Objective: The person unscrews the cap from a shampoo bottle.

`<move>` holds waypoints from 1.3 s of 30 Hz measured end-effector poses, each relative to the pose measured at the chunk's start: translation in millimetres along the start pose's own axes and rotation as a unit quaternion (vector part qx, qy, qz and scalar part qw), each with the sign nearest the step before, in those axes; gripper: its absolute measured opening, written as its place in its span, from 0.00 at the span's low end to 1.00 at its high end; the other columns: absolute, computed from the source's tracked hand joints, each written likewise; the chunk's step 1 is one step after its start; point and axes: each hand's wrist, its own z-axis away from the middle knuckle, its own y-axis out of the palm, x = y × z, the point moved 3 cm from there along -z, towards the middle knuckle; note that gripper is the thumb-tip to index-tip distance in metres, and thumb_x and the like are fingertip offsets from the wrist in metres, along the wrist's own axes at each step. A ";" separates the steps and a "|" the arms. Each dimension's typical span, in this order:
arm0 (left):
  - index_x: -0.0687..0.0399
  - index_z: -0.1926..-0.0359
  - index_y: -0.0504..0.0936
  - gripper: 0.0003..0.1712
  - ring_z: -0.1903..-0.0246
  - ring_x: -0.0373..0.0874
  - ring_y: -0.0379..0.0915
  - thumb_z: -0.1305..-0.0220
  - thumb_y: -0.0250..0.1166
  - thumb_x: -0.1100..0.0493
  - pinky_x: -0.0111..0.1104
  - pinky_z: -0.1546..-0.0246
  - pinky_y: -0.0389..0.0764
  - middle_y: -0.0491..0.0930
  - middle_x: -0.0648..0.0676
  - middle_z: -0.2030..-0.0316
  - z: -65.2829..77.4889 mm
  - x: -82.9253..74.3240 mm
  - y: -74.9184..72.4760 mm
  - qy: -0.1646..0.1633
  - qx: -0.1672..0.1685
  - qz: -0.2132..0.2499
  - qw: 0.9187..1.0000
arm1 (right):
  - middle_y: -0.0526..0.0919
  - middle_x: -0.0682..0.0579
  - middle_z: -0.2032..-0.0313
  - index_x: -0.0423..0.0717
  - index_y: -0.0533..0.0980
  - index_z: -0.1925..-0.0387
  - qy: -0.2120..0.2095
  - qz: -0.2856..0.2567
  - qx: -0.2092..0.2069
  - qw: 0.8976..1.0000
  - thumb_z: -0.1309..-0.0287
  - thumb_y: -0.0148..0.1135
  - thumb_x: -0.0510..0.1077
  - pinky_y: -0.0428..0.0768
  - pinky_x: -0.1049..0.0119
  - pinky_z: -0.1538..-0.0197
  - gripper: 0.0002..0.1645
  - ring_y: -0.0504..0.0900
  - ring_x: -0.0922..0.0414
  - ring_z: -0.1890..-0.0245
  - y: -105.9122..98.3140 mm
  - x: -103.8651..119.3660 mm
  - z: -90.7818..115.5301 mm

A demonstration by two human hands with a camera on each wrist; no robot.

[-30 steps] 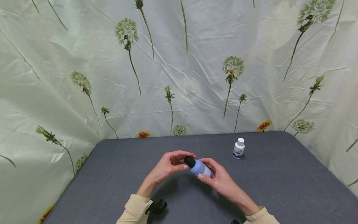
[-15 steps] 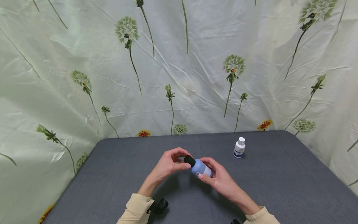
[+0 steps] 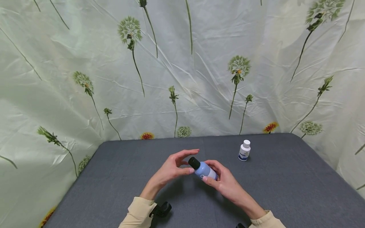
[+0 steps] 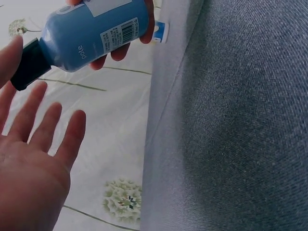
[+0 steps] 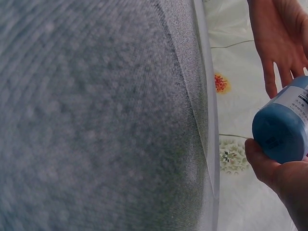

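Blue bottle (image 3: 206, 171): slanting at lower centre, black cap (image 3: 194, 163) pointing upper left
Left hand (image 3: 172, 168): hovering nearest the cap, fingers standing spread
Right hand (image 3: 225, 180): fingers gripping the bottle

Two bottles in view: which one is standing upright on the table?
The white bottle, standing on the table beyond the hands; the black-capped blue bottle is instead held tilted in the right hand.

1 blue bottle (image 3: 205, 171), 1 white bottle (image 3: 244, 152), 2 caps (image 3: 194, 162) (image 3: 246, 143), 2 sets of fingers (image 3: 189, 152) (image 3: 212, 182), 2 sleeves (image 3: 139, 211) (image 3: 266, 220), 1 table (image 3: 125, 161), 1 backdrop (image 3: 205, 123)
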 end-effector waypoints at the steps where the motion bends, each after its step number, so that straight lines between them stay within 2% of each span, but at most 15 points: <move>1: 0.55 0.35 0.75 0.30 0.34 0.50 0.63 0.38 0.67 0.70 0.48 0.42 0.69 0.71 0.54 0.34 -0.4 4.4 -0.3 0.003 0.004 0.016 1.000 | 0.74 0.39 0.41 0.39 0.67 0.38 0.001 -0.001 0.000 1.000 0.40 0.69 0.40 0.78 0.57 0.49 0.31 0.74 0.47 0.47 -0.1 -0.1 0.1; 5: 0.56 0.37 0.76 0.25 0.37 0.50 0.67 0.35 0.64 0.70 0.46 0.42 0.72 0.73 0.57 0.36 -1.2 13.3 -0.3 0.016 0.020 0.060 0.998 | 0.74 0.39 0.42 0.39 0.67 0.38 0.001 0.000 0.002 1.000 0.40 0.69 0.41 0.78 0.57 0.49 0.32 0.74 0.47 0.47 -0.7 -0.2 0.1; 11: 0.58 0.39 0.77 0.22 0.40 0.54 0.70 0.34 0.64 0.67 0.42 0.42 0.72 0.77 0.58 0.41 -2.1 15.7 0.1 0.019 0.022 0.066 0.997 | 0.74 0.39 0.41 0.39 0.67 0.38 0.002 0.002 0.005 1.000 0.39 0.68 0.41 0.77 0.57 0.48 0.32 0.74 0.47 0.47 -2.2 0.2 0.2; 18: 0.56 0.45 0.80 0.19 0.51 0.54 0.77 0.38 0.69 0.65 0.43 0.50 0.77 0.82 0.54 0.49 -0.8 15.0 -1.3 -0.019 -0.022 0.038 0.999 | 0.75 0.39 0.42 0.39 0.67 0.38 -0.002 0.000 0.006 1.000 0.39 0.68 0.41 0.78 0.60 0.50 0.31 0.75 0.47 0.48 -0.8 0.7 1.1; 24: 0.57 0.50 0.80 0.18 0.55 0.58 0.75 0.41 0.72 0.64 0.48 0.52 0.75 0.82 0.55 0.54 -1.9 16.0 -2.3 -0.019 -0.059 0.011 0.998 | 0.75 0.40 0.43 0.38 0.68 0.39 -0.004 -0.005 0.004 1.000 0.40 0.68 0.40 0.77 0.62 0.51 0.31 0.75 0.47 0.49 1.5 0.5 0.8; 28: 0.57 0.52 0.81 0.18 0.58 0.59 0.75 0.43 0.74 0.64 0.49 0.53 0.75 0.81 0.55 0.56 -1.4 18.0 -3.0 -0.023 -0.072 -0.004 0.997 | 0.75 0.40 0.43 0.39 0.68 0.39 -0.001 -0.006 0.001 1.000 0.40 0.69 0.40 0.77 0.61 0.51 0.31 0.75 0.47 0.49 2.8 0.5 0.4; 33: 0.56 0.51 0.80 0.19 0.54 0.60 0.74 0.43 0.74 0.63 0.47 0.53 0.75 0.81 0.55 0.54 -1.7 17.4 -2.4 -0.021 -0.066 -0.007 0.998 | 0.75 0.40 0.43 0.38 0.68 0.39 -0.005 -0.006 0.002 1.000 0.40 0.68 0.40 0.77 0.63 0.52 0.30 0.75 0.48 0.50 3.4 -0.1 0.6; 39: 0.55 0.39 0.76 0.27 0.40 0.53 0.70 0.39 0.70 0.66 0.46 0.48 0.74 0.76 0.58 0.41 -2.1 13.0 0.0 0.014 -0.013 0.024 1.000 | 0.75 0.38 0.43 0.37 0.67 0.39 -0.030 -0.009 0.014 0.999 0.39 0.67 0.39 0.78 0.66 0.53 0.30 0.76 0.48 0.50 3.1 -1.4 1.1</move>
